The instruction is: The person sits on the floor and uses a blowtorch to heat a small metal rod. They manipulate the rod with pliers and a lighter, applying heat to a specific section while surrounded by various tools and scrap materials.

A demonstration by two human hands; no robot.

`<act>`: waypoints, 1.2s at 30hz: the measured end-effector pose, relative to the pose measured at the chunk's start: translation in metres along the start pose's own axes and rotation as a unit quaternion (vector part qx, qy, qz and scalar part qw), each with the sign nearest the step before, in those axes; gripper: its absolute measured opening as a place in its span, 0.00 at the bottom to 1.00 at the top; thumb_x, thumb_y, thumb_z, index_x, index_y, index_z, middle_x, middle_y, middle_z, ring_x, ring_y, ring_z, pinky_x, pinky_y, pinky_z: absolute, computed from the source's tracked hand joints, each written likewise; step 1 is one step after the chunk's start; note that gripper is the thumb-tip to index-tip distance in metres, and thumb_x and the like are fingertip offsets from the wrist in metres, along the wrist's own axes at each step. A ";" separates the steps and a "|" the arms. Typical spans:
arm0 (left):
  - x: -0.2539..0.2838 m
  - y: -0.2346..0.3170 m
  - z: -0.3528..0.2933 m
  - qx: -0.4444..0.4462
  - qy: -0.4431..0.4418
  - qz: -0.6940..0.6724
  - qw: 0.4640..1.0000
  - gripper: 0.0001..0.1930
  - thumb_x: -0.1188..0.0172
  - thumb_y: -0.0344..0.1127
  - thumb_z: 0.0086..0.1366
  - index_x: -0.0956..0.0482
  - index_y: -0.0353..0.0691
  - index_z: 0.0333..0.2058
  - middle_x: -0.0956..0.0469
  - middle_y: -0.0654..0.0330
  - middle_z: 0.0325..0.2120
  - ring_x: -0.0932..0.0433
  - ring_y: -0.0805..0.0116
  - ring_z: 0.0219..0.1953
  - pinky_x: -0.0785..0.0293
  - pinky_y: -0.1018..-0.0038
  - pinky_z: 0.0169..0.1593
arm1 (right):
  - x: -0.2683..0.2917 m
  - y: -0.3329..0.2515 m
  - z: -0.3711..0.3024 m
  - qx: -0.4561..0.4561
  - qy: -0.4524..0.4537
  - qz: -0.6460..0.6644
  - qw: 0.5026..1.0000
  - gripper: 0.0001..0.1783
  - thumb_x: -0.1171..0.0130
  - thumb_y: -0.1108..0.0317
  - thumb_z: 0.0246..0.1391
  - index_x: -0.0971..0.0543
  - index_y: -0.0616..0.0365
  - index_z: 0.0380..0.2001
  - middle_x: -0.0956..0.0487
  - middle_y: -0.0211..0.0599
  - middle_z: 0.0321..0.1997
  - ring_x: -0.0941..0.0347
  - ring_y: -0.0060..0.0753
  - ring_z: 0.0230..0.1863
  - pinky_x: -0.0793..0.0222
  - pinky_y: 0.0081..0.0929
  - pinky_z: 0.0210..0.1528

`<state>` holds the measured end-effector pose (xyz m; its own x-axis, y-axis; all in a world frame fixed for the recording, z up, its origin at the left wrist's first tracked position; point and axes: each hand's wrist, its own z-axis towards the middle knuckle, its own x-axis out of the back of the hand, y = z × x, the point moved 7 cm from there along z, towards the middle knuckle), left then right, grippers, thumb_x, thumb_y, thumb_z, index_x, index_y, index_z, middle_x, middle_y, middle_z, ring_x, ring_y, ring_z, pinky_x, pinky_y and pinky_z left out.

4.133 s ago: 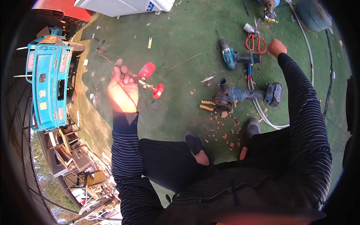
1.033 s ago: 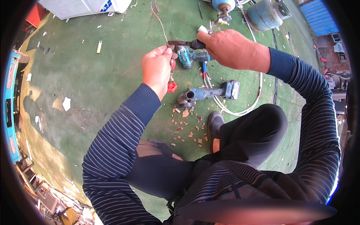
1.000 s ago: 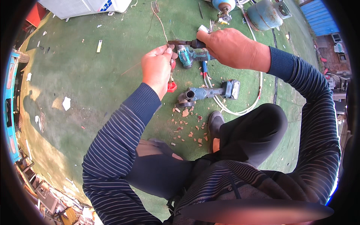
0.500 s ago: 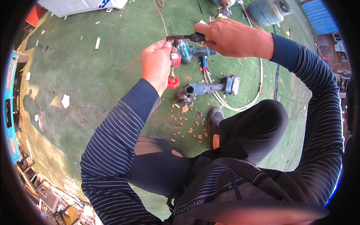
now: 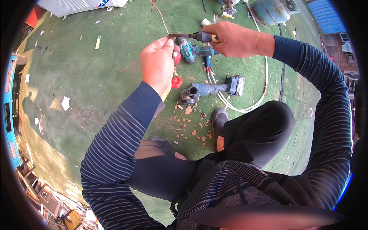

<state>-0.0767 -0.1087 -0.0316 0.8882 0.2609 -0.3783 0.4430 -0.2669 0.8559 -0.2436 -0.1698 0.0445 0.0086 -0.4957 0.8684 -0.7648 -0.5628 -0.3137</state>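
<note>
Pinched in the left hand (image 5: 156,63), the thin copper-coloured tube (image 5: 164,21) runs by the tip of the pliers (image 5: 202,36) clenched in the right hand (image 5: 238,39), apparently a cutting or crimping step calling next for 2 steady hands.

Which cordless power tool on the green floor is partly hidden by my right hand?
The teal-and-black cordless drill: your right hand overlaps its handle end, while the blue-grey angle grinder, lower in view, shows whole.

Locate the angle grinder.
In the head view, the angle grinder lies on the green floor, just right of centre, below the teal drill and beside scattered chips.
</note>
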 end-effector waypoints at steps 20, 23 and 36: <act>-0.001 0.006 0.006 -0.073 0.006 0.060 0.995 0.12 0.43 0.26 0.73 0.17 0.30 0.51 0.19 0.63 0.30 0.24 0.78 0.30 0.27 0.80 0.37 | 0.000 0.010 -0.006 0.007 -0.006 0.067 0.998 0.31 0.49 0.74 0.62 0.33 0.63 0.69 0.28 0.40 0.25 0.31 0.30 0.26 0.32 0.32 0.32; 0.001 0.005 0.007 -0.086 0.010 0.057 0.995 0.12 0.43 0.25 0.73 0.18 0.28 0.51 0.18 0.63 0.30 0.24 0.78 0.31 0.27 0.80 0.37 | 0.002 0.008 -0.007 0.013 -0.001 0.051 0.999 0.30 0.49 0.73 0.62 0.32 0.64 0.68 0.27 0.42 0.25 0.30 0.32 0.26 0.32 0.33 0.32; 0.000 0.000 0.003 -0.082 0.018 0.119 0.989 0.12 0.42 0.27 0.73 0.17 0.33 0.51 0.16 0.65 0.30 0.32 0.84 0.24 0.36 0.81 0.27 | 0.001 0.007 -0.011 -0.035 0.018 0.010 0.999 0.10 0.47 0.69 0.56 0.23 0.63 0.39 0.20 0.57 0.32 0.21 0.62 0.38 0.26 0.51 0.42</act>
<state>-0.0765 -0.1122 -0.0323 0.9588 0.2420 -0.1487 0.1929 -0.1707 0.9663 -0.2563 -0.1674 0.0473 -0.0293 -0.4815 0.8759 -0.8074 -0.5053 -0.3048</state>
